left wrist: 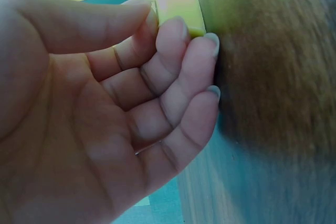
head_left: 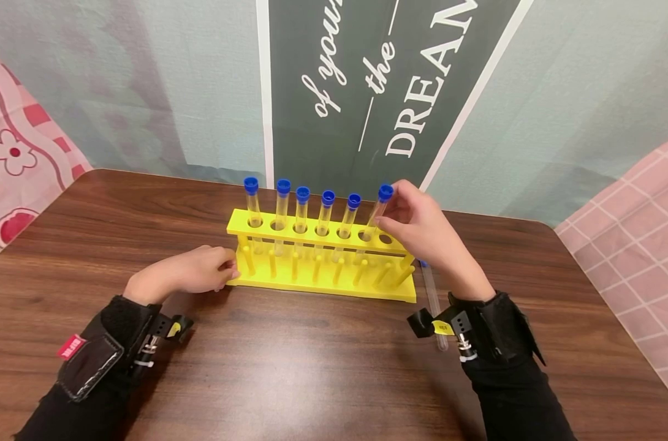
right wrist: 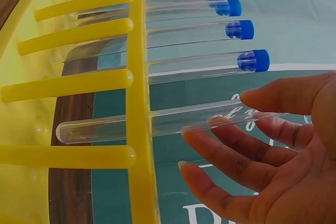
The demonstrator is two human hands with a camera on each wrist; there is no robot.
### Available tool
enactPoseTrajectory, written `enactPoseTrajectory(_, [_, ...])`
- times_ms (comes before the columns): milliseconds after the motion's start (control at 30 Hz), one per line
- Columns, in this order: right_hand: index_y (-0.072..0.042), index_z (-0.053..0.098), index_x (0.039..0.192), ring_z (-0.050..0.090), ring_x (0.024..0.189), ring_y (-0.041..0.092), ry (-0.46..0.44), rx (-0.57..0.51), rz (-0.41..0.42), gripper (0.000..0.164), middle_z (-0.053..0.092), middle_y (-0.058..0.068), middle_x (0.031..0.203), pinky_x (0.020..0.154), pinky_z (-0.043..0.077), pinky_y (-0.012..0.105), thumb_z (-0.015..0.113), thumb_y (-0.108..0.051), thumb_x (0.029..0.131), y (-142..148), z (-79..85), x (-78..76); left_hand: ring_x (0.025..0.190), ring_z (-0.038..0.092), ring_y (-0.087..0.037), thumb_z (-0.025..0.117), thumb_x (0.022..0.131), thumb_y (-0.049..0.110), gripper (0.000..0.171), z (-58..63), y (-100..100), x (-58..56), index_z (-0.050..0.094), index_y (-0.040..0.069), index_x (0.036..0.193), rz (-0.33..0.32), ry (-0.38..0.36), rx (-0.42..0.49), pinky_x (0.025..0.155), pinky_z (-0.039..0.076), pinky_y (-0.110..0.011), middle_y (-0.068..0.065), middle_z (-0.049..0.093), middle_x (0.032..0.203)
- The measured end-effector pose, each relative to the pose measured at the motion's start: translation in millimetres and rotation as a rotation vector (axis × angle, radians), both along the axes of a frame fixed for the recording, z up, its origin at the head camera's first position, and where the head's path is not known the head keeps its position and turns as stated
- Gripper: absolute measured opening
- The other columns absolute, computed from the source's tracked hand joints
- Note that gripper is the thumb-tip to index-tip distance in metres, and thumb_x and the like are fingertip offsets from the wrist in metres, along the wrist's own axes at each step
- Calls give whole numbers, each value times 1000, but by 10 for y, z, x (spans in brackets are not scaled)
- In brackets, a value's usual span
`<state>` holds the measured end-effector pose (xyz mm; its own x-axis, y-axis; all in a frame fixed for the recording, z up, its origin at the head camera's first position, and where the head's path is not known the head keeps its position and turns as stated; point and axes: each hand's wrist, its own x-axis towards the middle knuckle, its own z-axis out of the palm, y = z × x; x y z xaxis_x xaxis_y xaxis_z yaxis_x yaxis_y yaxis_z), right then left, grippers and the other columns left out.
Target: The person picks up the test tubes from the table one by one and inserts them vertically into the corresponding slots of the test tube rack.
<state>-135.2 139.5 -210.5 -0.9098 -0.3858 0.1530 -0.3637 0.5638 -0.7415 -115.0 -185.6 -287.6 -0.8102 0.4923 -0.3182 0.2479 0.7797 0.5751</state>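
Note:
A yellow test tube rack [head_left: 290,282] stands on the table, holding several clear test tubes with blue caps. At its left end, my left hand [head_left: 201,269] grips the rack's edge between thumb and curled fingers, as the left wrist view shows at the rack's corner [left wrist: 181,11]. My right hand [head_left: 425,223] pinches the rightmost racked test tube [head_left: 375,214] near its top. That tube leans a little to the right and passes through a hole in the upper bar [right wrist: 137,103]. Its rounded lower end shows below the bar, apart from the base, in the right wrist view.
Another capped test tube [head_left: 432,294] lies on the wooden table [head_left: 312,380] right of the rack, partly behind the right wrist. A curtain [head_left: 212,79] with a dark lettered panel [head_left: 367,122] hangs behind the table. Pink patterned cloths hang at both sides.

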Motion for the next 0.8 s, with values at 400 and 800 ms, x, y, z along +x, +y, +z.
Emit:
enactPoseTrajectory(400, [4,46,101,60,85,26,-13,21,-3,21,56,16,90,70,48,25,58,1,85,0,-84,-19,53,42,-13,48,93,9,15,4,9,6,50,4,79,2,15,-6,54,35,-28,-1,48,59])
enactPoseTrajectory(800, [4,46,101,59,88,27,-19,53,-8,20,57,17,93,79,48,37,57,1,86,10,-125,-32,53,42,-13,49,93,9,15,19,17,9,50,3,79,10,14,-14,54,35,-28,-1,48,59])
